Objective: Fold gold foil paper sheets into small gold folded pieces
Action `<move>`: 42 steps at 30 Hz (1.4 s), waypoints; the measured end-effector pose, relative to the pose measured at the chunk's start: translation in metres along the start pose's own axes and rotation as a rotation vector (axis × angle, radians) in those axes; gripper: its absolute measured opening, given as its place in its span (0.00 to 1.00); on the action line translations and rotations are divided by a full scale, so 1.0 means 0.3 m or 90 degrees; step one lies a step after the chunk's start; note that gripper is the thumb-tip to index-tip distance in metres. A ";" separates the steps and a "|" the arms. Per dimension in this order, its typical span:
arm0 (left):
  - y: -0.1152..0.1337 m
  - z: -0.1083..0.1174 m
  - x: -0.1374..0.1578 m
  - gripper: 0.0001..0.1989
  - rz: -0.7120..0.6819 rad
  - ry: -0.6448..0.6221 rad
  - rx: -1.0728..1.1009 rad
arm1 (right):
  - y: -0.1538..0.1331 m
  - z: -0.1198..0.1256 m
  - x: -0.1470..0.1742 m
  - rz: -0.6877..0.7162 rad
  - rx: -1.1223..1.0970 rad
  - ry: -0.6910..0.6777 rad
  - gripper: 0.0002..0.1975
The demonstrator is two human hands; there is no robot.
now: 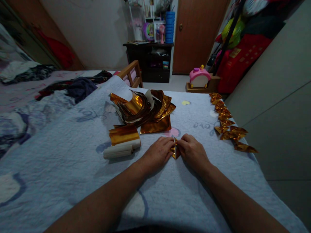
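Between my two hands is a small folded piece of gold foil paper (pixel 175 149), with a pale strip showing along its middle. My left hand (pixel 159 150) grips its left side, fingers bent and pressed together. On the right side, my right hand (pixel 193 150) pinches it with thumb and fingers. Just beyond lies a loose, curled stack of gold foil sheets (pixel 141 108). Nearer my left arm, partly rolled gold sheets (pixel 123 136) show their grey-white backs. Several folded gold pieces (pixel 224 118) form a line along the right edge of the bed.
A light blue patterned cloth (pixel 80 161) covers the surface under my hands. Clothes and bedding (pixel 80 89) are heaped at the left. Past the far edge stand a dark shelf unit (pixel 149 72), a wooden door (pixel 199 35) and a pink toy case (pixel 199 77). A pale cabinet (pixel 277 113) borders the right.
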State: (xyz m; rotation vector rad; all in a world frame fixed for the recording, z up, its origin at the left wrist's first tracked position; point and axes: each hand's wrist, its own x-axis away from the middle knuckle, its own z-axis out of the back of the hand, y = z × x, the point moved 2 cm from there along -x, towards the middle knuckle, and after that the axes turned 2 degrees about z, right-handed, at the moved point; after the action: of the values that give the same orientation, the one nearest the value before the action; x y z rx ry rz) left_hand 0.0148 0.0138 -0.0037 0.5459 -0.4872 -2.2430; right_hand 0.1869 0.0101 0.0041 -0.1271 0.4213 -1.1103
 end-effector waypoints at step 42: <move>0.003 0.005 -0.001 0.14 0.002 0.003 0.016 | -0.009 -0.002 0.002 0.119 -0.012 0.027 0.07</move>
State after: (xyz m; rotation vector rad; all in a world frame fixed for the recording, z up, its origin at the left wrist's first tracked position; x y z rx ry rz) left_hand 0.0148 0.0135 -0.0020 0.5626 -0.5137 -2.2343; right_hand 0.1847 0.0085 0.0043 -0.0791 0.4720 -0.9269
